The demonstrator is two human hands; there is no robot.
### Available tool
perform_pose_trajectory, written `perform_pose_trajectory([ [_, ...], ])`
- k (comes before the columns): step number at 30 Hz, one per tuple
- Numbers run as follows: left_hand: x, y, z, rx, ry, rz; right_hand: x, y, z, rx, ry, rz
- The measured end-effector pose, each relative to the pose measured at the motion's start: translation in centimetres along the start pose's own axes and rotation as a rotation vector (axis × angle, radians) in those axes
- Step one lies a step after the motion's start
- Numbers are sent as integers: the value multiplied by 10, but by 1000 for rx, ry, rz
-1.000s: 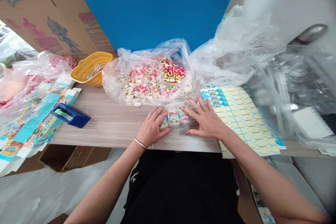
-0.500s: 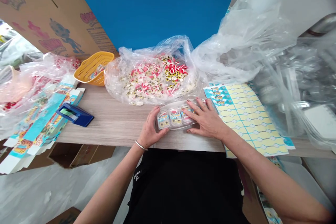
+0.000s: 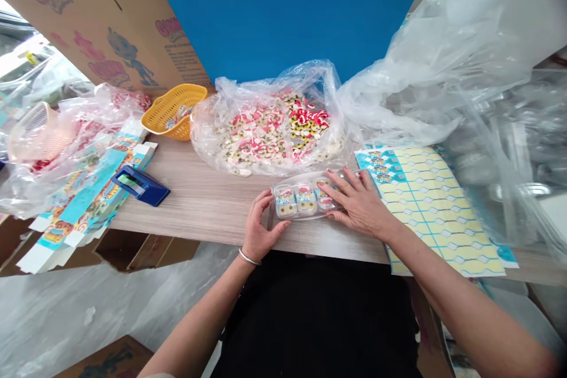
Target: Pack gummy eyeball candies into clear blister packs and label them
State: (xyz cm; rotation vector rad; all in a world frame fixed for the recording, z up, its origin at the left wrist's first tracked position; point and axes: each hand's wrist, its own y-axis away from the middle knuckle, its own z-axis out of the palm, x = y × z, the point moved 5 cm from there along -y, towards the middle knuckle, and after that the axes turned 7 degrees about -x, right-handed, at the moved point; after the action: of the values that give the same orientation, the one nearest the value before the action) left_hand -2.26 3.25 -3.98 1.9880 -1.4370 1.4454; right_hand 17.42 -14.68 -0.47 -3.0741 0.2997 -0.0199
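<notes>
Pack [image 3: 306, 198]: left cup [image 3: 284, 201] now bared to view.
Left hand [image 3: 261, 228]: spread, drawn back to the edge.
Right hand [image 3: 361, 204]: fanned over the right end.

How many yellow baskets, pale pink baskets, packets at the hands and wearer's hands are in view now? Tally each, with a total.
Yellow basket: 1
Pale pink basket: 1
Packet: 1
Hands, left and right: 2
Total: 5
</notes>
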Motion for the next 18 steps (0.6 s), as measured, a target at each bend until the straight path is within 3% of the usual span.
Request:
perform_pose_trajectory([
  [5, 15, 3, 2, 22, -76, 84, -1, 0, 1, 0, 21, 11],
  [10, 8, 1, 0, 88, -9, -13, -1, 0, 2, 9, 30, 30],
  [18, 10, -4, -8, 72, -43, -20, 0, -3, -1, -22, -21, 57],
])
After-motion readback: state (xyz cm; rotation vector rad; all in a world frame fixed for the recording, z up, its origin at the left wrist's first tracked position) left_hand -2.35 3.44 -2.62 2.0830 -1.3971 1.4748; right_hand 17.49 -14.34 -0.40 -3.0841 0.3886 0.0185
